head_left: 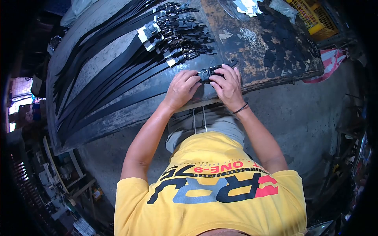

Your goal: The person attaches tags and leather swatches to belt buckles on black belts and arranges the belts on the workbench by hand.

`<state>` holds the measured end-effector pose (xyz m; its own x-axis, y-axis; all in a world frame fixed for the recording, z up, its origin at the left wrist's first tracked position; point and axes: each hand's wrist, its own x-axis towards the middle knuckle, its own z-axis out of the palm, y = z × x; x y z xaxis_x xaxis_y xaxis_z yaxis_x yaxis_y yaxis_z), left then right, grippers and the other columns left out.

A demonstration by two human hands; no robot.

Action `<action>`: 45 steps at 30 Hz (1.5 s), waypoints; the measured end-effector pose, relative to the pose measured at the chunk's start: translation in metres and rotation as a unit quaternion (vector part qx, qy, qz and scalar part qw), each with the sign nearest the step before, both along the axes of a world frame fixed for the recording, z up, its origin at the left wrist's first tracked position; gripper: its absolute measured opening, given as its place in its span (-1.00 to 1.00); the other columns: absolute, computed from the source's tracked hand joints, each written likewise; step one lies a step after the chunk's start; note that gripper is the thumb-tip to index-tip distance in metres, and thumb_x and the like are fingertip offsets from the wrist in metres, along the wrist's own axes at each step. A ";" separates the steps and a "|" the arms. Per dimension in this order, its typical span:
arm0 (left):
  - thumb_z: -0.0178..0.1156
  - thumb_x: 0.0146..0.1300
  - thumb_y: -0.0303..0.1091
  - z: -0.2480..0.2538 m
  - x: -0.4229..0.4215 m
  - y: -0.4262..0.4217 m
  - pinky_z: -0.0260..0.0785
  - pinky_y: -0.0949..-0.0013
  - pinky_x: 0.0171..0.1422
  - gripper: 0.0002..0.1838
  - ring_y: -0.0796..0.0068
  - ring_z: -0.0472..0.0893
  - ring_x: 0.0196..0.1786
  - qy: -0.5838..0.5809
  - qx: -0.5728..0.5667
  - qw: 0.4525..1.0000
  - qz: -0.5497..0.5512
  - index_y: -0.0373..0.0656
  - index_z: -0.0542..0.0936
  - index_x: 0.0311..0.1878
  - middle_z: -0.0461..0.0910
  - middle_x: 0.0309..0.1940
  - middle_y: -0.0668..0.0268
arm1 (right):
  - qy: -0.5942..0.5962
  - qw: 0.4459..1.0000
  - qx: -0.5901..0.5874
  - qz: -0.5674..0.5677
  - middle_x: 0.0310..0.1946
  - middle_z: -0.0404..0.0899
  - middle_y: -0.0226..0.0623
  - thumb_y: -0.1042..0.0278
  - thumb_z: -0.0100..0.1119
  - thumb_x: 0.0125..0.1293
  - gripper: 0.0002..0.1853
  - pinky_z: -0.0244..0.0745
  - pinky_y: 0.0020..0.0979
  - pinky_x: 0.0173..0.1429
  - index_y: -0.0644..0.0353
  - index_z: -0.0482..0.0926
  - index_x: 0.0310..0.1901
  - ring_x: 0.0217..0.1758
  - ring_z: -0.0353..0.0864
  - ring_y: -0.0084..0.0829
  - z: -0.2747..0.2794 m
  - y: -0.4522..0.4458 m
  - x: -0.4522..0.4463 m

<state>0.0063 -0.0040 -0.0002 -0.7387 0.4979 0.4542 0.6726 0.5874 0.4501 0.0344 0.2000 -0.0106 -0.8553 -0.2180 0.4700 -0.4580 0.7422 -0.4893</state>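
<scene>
Near the table's front edge, my left hand (pixel 183 87) pinches the left side of a black belt buckle end (pixel 204 76). My right hand (pixel 228 85), with a dark band at its wrist, has its fingers closed on the buckle's right side. A black strap (pixel 134 96) runs left from my left hand across the table. Beyond it lie several more black belts (pixel 106 67) side by side, their buckles (pixel 173 31) bunched together with white tags (pixel 149 37) among them. Fine detail of the held buckle is hidden by my fingers.
The worn table (pixel 256 74) has black scraps (pixel 283 51), a thin chain-like tangle (pixel 249 35) and white papers (pixel 248 7) on its right part. A yellow crate (pixel 315 17) stands beyond the right corner, near a red-and-white bag (pixel 332 65). Machinery (pixel 51 177) is at lower left.
</scene>
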 end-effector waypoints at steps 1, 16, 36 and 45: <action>0.35 0.02 -0.45 0.000 -0.001 -0.002 0.42 0.18 0.10 -0.77 0.13 0.57 -0.01 -0.009 -0.004 1.000 -0.016 -0.21 0.61 -0.21 0.60 -0.09 0.16 | -0.011 1.000 -0.005 0.002 -0.06 0.51 -0.36 0.34 0.31 0.09 -0.78 0.04 0.07 0.37 0.02 0.64 -0.18 0.28 0.33 -0.22 0.001 0.001 -0.002; 0.32 0.03 -0.49 -0.005 -0.001 0.003 0.43 0.19 0.13 -0.76 0.14 0.58 0.04 -0.017 0.011 1.000 0.006 -0.21 0.60 -0.18 0.61 -0.03 0.15 | -0.107 0.984 0.087 0.112 0.12 0.45 -0.30 0.15 0.36 0.05 -0.56 -0.12 0.30 0.41 -0.03 0.60 0.02 0.40 0.20 -0.13 0.016 0.014 -0.047; 0.44 -0.04 -0.33 -0.006 0.001 -0.002 0.32 0.13 0.25 -0.49 0.10 0.49 0.17 -0.008 0.004 0.998 0.060 -0.20 0.56 0.03 0.55 0.05 0.12 | -0.102 0.975 0.101 0.169 0.05 0.45 -0.25 0.14 0.38 0.03 -0.41 -0.02 0.20 0.43 0.14 0.49 0.12 0.30 0.31 -0.19 0.018 0.029 -0.053; 0.44 -0.06 -0.15 0.023 0.009 -0.026 0.42 0.19 -0.14 -0.33 0.14 0.55 -0.24 -0.020 -0.043 0.998 0.043 -0.06 0.45 0.17 0.50 -0.33 0.21 | -0.032 0.959 0.125 0.252 -0.04 0.49 -0.17 0.13 0.35 0.07 -0.46 0.28 -0.13 0.26 0.21 0.48 0.06 0.09 0.45 -0.10 0.078 0.033 -0.051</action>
